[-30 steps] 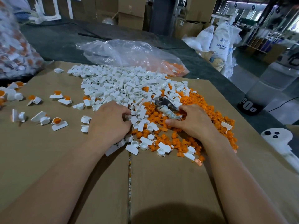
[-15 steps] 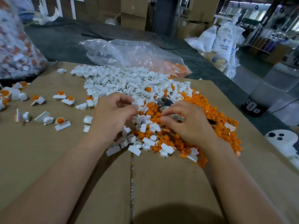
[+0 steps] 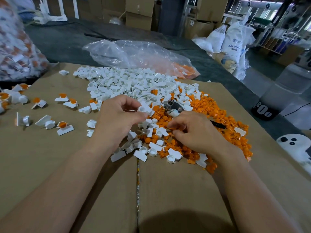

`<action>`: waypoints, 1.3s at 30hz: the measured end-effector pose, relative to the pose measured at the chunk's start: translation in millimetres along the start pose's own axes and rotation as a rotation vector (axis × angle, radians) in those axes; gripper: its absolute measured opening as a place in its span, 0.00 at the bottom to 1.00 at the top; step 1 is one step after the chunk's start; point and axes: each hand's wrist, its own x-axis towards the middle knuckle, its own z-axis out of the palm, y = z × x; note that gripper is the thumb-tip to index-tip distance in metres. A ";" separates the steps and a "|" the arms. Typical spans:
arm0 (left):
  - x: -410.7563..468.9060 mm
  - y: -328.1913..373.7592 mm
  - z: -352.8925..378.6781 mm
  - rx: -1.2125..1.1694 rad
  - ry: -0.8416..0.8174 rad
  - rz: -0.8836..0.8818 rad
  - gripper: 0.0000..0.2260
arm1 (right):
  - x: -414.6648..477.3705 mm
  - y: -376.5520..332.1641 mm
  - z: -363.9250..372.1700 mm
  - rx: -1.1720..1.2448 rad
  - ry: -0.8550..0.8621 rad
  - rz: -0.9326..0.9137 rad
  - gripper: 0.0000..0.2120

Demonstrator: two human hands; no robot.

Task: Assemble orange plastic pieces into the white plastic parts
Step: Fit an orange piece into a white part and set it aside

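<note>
A heap of white plastic parts (image 3: 127,83) lies on the cardboard sheet (image 3: 176,190), merging on the right into a heap of small orange pieces (image 3: 218,113). My left hand (image 3: 117,118) is raised just over the heaps' near edge and pinches one white part (image 3: 144,107) between thumb and fingers. My right hand (image 3: 196,132) rests low on the orange heap with its fingertips curled together over an orange piece; what they hold is hidden. Several assembled white parts with orange inserts (image 3: 64,127) lie spread at the left.
A clear bag with orange pieces (image 3: 139,55) lies behind the heaps. A full bag of finished parts (image 3: 16,47) stands far left. A small metal and black object (image 3: 173,106) lies among the pieces. A white ghost-shaped item (image 3: 294,145) sits at the right edge.
My left hand lifted off the white heap with one white part pinched in its fingers. My right hand drew back from the metal object and now picks at the orange pieces nearer me.
</note>
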 end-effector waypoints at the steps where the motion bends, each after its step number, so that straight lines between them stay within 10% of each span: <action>1: 0.2 0.0 -0.3 0.004 0.003 0.003 0.11 | -0.2 0.4 -0.5 -0.003 -0.001 0.008 0.11; 39: -5.1 -6.2 5.9 0.004 -0.250 0.166 0.18 | -5.3 -24.5 3.2 0.557 0.280 -0.120 0.12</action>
